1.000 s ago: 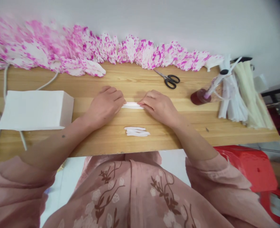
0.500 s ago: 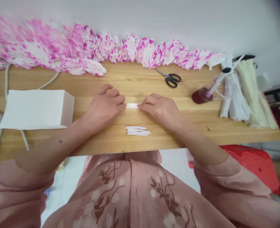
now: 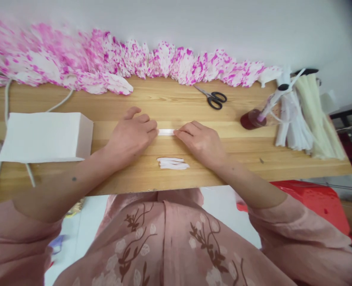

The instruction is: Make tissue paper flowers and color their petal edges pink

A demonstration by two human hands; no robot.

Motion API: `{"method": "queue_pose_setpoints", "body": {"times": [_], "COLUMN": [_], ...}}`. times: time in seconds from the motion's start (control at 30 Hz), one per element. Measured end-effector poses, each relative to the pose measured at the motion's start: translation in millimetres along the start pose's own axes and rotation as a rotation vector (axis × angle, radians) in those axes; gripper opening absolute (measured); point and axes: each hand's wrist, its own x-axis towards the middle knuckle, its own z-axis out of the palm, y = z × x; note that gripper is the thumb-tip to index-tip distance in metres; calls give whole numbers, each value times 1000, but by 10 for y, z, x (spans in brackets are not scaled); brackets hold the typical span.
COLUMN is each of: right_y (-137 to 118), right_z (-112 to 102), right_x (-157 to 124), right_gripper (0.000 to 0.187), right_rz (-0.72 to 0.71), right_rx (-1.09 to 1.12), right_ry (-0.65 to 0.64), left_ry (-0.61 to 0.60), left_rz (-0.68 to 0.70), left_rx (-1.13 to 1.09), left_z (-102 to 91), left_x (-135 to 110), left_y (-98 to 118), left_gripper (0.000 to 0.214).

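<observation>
A narrow white folded paper strip stretches between my two hands, low over the wooden table. My left hand pinches its left end, thumb and forefinger together and the other fingers loosely curled. At the strip's right end, my right hand is closed with thumb and fingertips pressed on it. The very ends of the strip are hidden under my fingers. Nearer to me lies a small pile of similar white strips, side by side and touching neither hand.
A white paper block stands left on the table, by a pale cable. Pink-spotted white crumpled material lines the back. Black-handled scissors, a cup of dark red liquid, white strips and cream strips are right.
My right hand has shifted slightly, its knuckles a little lower. My left hand stays almost in place, and the strip remains held at both ends.
</observation>
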Motion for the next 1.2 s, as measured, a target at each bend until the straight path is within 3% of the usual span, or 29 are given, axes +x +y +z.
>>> {"method": "queue_pose_setpoints", "body": {"times": [0.17, 0.27, 0.47, 0.63, 0.87, 1.2], "right_y": [84, 157, 223, 235, 229, 236], "right_z": [57, 71, 135, 181, 177, 129], "right_x": [56, 151, 229, 187, 186, 198], "right_gripper": [29, 25, 22, 19, 20, 22], "right_rz": [55, 93, 183, 175, 181, 169], "right_rx": [146, 227, 354, 425, 426, 416], "right_ry": [29, 8, 45, 85, 93, 43], "left_ry": [-24, -46, 23, 63, 22, 49], "left_rz": [-21, -41, -54, -114, -116, -148], "left_rx": [6, -100, -285, -238, -93, -220], "left_z": [-2, -24, 35, 113, 60, 137], "left_x": [69, 142, 195, 158, 175, 250], "left_y": [-56, -147, -286, -239, -88, -123], "left_gripper": [34, 28, 28, 29, 32, 29]}}
